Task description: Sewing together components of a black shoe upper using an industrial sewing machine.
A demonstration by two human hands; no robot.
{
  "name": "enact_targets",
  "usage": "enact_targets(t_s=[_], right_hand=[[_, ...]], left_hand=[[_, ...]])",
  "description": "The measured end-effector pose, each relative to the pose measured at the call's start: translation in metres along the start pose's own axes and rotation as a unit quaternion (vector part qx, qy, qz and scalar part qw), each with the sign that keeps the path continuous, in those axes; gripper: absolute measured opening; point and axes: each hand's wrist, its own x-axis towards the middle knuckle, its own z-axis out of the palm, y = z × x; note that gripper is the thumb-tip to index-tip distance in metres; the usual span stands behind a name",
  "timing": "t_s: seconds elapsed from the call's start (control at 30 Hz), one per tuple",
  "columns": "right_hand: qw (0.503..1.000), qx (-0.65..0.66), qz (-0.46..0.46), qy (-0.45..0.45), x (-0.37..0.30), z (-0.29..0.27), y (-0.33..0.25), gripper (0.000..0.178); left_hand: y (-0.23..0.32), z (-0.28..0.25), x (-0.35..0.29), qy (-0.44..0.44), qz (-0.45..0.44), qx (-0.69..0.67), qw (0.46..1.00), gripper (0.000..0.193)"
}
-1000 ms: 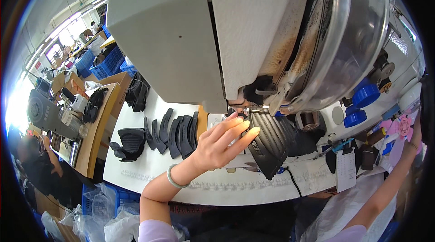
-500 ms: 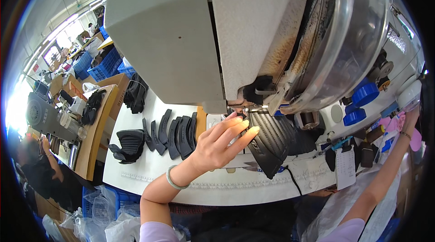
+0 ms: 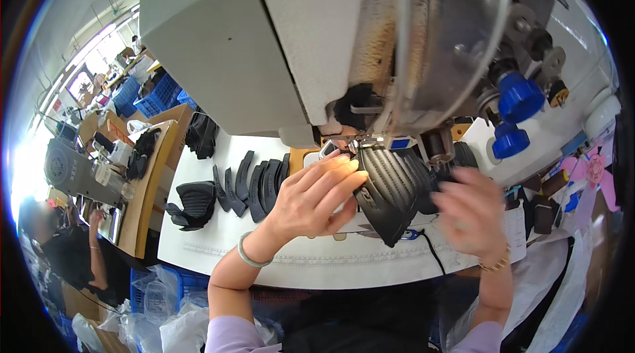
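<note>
A black ribbed padded piece (image 3: 395,184) lies under the head of a sewing machine (image 3: 225,42), its pointed end toward me. My left hand (image 3: 316,196) is at its left edge close to the needle area, fingers together and bent onto the material. What the thumb side does beneath is partly hidden. Just right of the piece, my right hand (image 3: 473,214) is smeared by motion, so I cannot tell its fingers or whether it holds anything. Beside the left hand several curved black strips (image 3: 256,184) lie in a row, and another black ribbed piece (image 3: 195,204) sits farther left.
Small scissors (image 3: 410,235) with a dark cord lie at the table's front. Blue tension knobs (image 3: 519,97) and a clear guard (image 3: 456,36) stick out on the right. A pink fan (image 3: 595,171) stands far right. Blue crates (image 3: 159,96) and a person (image 3: 69,247) are at left.
My right hand has come in from the far right, by the pink fan, to beside the ribbed piece. The left hand stays on the piece. The whole view has shifted slightly.
</note>
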Motion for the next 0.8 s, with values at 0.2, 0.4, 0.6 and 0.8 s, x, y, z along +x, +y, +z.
enact_targets(t_s=[0.2,0.4,0.6,0.8], right_hand=[[0.966,0.178,-0.077,0.171,0.081,0.055,-0.016,0.038],[0.966,0.176,-0.056,0.181,0.076,0.063,-0.017,0.037],[0.962,0.186,-0.063,0.19,0.077,0.069,-0.014,0.038],[0.962,0.17,-0.084,0.196,0.079,0.068,-0.012,0.037]], left_hand=[[0.007,0.0,-0.005,0.065,-0.169,-0.087,0.98,0.028],[0.0,0.009,-0.008,0.085,-0.033,-0.033,0.995,0.032],[-0.003,0.016,-0.013,0.055,0.041,0.047,0.997,0.033],[0.007,0.019,-0.008,0.073,0.054,0.118,0.989,0.022]])
